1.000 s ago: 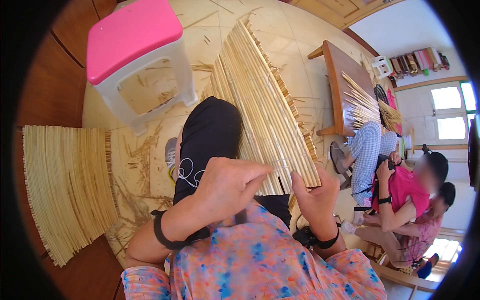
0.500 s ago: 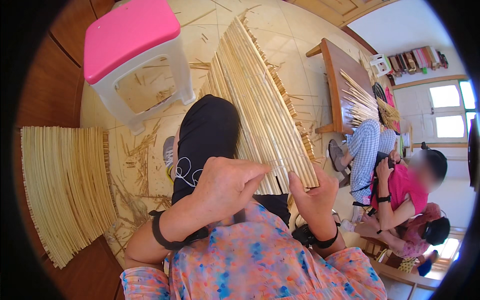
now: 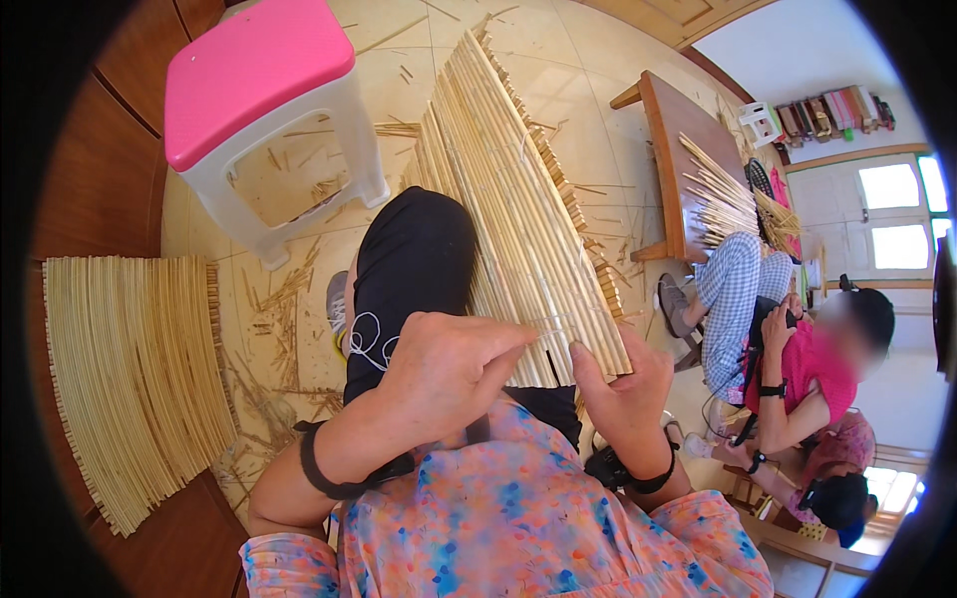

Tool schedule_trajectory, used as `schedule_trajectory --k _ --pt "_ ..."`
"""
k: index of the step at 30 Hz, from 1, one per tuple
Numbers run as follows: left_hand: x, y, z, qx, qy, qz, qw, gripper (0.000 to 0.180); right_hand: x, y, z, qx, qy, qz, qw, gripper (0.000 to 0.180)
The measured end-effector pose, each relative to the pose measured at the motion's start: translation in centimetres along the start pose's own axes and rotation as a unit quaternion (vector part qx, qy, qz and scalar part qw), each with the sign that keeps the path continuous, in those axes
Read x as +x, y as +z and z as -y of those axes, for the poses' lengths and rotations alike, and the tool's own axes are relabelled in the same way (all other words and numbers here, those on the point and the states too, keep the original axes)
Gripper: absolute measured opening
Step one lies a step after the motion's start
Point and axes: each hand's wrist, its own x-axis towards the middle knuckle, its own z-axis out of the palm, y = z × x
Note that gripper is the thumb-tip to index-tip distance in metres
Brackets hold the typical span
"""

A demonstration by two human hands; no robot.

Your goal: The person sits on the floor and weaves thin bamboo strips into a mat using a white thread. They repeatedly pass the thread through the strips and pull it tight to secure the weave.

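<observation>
A mat of pale straw-coloured reed stalks [image 3: 528,239], bound side by side with thread, slants across my lap beside my dark-trousered knee. My left hand [image 3: 451,364] is closed in a pinch at the mat's near end, on a white thread [image 3: 555,324] that runs over the stalks. A loose loop of this thread [image 3: 371,339] hangs by my knee, left of the hand. On the mat's right corner sits my right hand [image 3: 628,389], its thumb on top and its fingers curled beneath the last stalks. The palm-side fingers of both hands are partly hidden.
A pink-topped white stool [image 3: 259,80] stands at the far left. Another reed mat [image 3: 135,379] lies at left. Stalk scraps litter the tiled floor [image 3: 399,80]. At right are a wooden table [image 3: 673,140] with a stalk bundle [image 3: 720,194] and two seated people [image 3: 812,369].
Both hands stay nearly in place at the mat's near end. My view has shifted slightly. At right, the farther seated person has leaned lower.
</observation>
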Motion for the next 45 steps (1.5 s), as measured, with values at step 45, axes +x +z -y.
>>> schedule_trajectory --k 45 --pt "0.6 -1.6 -1.7 0.069 -0.005 0.051 0.996 0.013 -0.1 0.7 -1.0 -0.022 -0.044 -0.031 0.998 0.016"
